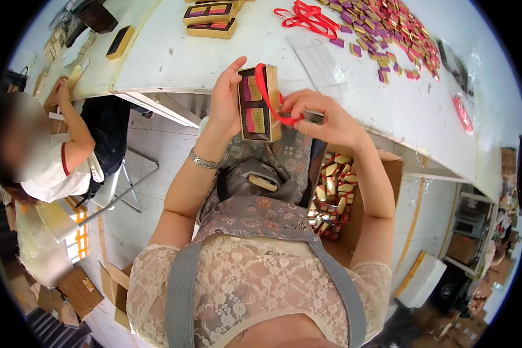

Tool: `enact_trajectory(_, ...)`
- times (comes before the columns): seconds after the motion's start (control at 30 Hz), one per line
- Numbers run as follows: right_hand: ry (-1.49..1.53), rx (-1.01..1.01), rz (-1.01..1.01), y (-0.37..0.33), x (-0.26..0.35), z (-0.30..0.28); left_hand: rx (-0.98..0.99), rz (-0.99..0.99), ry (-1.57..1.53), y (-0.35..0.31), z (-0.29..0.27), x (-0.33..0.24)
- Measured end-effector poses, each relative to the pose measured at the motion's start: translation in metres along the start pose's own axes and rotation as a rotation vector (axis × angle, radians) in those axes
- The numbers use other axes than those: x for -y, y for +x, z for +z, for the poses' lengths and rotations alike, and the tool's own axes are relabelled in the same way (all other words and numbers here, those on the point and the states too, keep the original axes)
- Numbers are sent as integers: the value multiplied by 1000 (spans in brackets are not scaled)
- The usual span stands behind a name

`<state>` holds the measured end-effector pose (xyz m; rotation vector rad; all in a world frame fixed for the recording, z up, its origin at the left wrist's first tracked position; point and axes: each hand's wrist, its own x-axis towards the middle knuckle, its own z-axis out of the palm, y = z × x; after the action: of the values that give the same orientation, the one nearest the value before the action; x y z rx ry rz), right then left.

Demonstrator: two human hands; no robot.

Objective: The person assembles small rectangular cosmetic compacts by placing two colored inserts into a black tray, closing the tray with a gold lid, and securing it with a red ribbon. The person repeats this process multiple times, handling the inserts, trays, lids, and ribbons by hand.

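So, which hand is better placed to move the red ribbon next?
Probably the right hand: it already holds the ribbon beside the box, while the left hand supports the box at its left side.

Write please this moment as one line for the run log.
left hand: holds gold box; right hand: holds red ribbon; ribbon: over box front; white table: loose coloured pieces

Both hands (226, 101) (329, 120) near each other

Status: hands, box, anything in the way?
Left hand holding gold box, two wrapped pieces inside. Right hand gripping red ribbon. Ribbon alone crosses box front.
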<state>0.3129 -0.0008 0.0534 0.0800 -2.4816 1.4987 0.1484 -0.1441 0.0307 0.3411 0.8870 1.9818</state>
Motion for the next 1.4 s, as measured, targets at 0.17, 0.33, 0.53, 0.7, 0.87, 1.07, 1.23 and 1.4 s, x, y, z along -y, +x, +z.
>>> enact_trajectory(0.17,11,47,11,-19,8,25,88,-24,252,-9,9,-8)
enact_trajectory(0.33,-172,-111,94,-23,13,41,72,0,106,-2,7,-16)
enact_trajectory(0.53,578,-320,59,4,-21,45,-29,-24,-186,3,13,-39)
enact_trajectory(0.7,496,-313,75,37,-17,69,-144,167,-26,17,3,-54)
enact_trajectory(0.87,455,-300,61,52,-10,63,50,298,202,18,5,-70)
enact_trajectory(1.07,514,-142,249,35,19,28,268,289,415,28,-21,-78)
enact_trajectory(1.23,668,-116,245,44,0,26,284,97,109,39,-2,-82)
enact_trajectory(1.4,736,-291,-43,59,-21,44,181,120,-14,55,5,-76)
